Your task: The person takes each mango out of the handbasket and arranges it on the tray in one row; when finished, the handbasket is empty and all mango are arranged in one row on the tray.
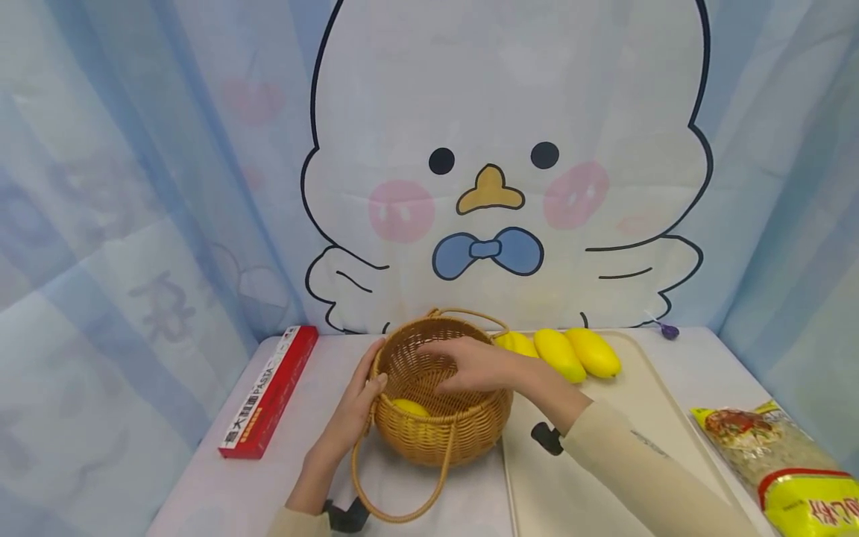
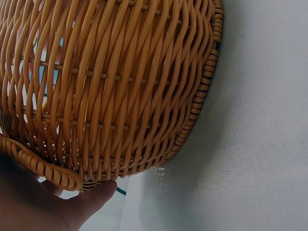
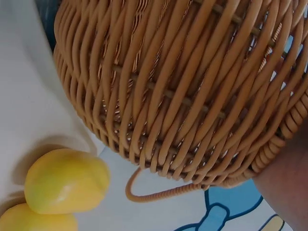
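A round wicker basket (image 1: 443, 436) stands near the middle of the table, its looped handles folded down at front and back. One yellow mango (image 1: 411, 407) lies inside it, toward the front left. My left hand (image 1: 353, 412) holds the basket's left side, thumb up at the rim; in the left wrist view the thumb (image 2: 98, 197) lies beside the handle's end. Over the basket's right rim reaches my right hand (image 1: 470, 365), fingers apart inside the opening with nothing seen between them. Several more mangoes (image 1: 560, 356) lie just right of the basket.
A cream tray (image 1: 620, 432) extends right of the basket, with the mangoes at its back end. To the left lies a red pasta box (image 1: 268, 395). A noodle bag (image 1: 785, 455) lies at the far right. A printed curtain (image 1: 496, 97) hangs behind the table.
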`<state>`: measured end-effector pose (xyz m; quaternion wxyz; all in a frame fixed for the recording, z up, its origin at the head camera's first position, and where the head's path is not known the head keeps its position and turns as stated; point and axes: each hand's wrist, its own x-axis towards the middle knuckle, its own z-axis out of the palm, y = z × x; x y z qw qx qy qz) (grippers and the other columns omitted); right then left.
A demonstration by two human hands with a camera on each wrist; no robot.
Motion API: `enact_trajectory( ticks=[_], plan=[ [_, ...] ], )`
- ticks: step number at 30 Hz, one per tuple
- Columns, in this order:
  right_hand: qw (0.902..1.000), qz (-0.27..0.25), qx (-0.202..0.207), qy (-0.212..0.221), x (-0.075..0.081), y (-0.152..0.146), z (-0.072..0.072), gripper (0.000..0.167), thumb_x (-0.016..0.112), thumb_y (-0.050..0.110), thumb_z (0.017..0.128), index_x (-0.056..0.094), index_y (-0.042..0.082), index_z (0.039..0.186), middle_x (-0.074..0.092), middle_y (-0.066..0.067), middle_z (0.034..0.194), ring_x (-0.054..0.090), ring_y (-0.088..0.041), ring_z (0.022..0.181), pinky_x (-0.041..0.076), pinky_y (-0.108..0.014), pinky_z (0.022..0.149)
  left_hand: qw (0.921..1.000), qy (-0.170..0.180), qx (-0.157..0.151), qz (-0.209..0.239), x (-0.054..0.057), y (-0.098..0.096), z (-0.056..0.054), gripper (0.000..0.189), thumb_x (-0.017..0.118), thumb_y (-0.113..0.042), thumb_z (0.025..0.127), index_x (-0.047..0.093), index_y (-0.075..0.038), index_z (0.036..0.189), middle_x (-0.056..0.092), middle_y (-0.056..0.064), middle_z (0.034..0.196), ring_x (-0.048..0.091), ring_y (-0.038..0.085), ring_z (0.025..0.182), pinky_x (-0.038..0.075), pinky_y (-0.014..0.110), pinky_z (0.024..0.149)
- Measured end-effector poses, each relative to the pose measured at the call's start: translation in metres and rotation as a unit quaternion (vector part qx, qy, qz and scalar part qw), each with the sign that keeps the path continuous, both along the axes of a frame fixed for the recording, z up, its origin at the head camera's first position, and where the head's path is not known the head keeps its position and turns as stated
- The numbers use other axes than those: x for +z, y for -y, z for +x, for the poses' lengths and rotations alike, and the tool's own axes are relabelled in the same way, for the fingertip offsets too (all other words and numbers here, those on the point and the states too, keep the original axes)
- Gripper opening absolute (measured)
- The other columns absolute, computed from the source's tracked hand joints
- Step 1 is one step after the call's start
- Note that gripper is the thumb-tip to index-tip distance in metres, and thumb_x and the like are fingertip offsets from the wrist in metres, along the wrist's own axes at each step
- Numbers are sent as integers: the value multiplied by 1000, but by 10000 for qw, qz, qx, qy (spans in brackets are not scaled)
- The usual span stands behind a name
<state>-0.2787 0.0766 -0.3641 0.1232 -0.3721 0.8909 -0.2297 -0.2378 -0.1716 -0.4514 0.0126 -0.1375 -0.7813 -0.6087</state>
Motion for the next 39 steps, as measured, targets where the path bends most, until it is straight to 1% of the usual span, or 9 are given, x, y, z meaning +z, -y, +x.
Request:
enact_trajectory(
  ticks=[7,12,16,19,22,27,31,36,39],
  plan=[
    [9979,540,298,204,-5,13,-2,61,72,21,89,50,20,146,59,0,142,58,-22,126,51,-37,103,10000,26,-17,50,0,0,-1,58,42,-26,105,19,-40,156,18,-9,165,17,25,154,17,57,123],
    [9943,895,423,404,-9,21,-2,63,72,21,89,48,20,147,63,-4,135,60,-21,121,53,-35,97,10000,29,-52,46,1,1,-1,58,43,-35,105,18,-41,156,18,-10,165,17,25,154,18,57,123],
    [9920,979,540,582,-11,26,-5,64,72,18,89,48,21,148,62,-3,135,59,-20,121,52,-35,100,10000,44,-44,50,1,2,-2,55,44,-40,104,19,-48,153,18,-12,164,18,25,154,18,58,123],
    [9905,930,646,780,-13,29,-8,64,71,14,88,49,20,148,61,-3,138,59,-20,121,51,-34,101,10000,62,-6,24,1,2,-2,55,43,-37,104,20,-49,152,19,-12,164,19,25,154,17,59,123],
    [9884,903,744,972,-19,33,-10,64,70,9,88,48,17,148,59,-4,140,59,-19,121,51,-33,102,10000,77,9,27,0,2,-2,56,42,-31,105,20,-45,155,19,-13,164,19,25,154,17,60,123],
    [9860,1061,730,1062,-27,38,-11,65,68,6,88,47,17,148,60,0,138,58,-14,121,50,-30,104,10000,43,-7,22,-1,0,0,58,40,-26,105,18,-36,158,18,-12,165,17,25,154,15,61,123],
    [9855,1116,772,1019,-27,40,-10,68,67,6,87,46,23,149,57,3,142,56,-12,122,49,-28,104,10000,23,-14,23,-1,0,1,58,41,-29,105,17,-38,158,18,-13,165,16,25,155,14,60,123],
    [9843,1092,850,1095,-25,42,-8,72,60,1,88,43,33,150,48,6,152,48,-12,134,40,-35,116,10000,21,12,-18,0,1,0,57,42,-37,104,18,-44,155,18,-12,164,17,25,155,15,61,123],
    [9821,1137,782,1284,-25,43,-6,71,57,1,89,44,36,149,48,6,152,44,-13,139,36,-39,119,10000,14,2,-28,-1,1,0,58,42,-37,104,18,-41,157,18,-11,165,16,25,155,15,60,123]
  ],
)
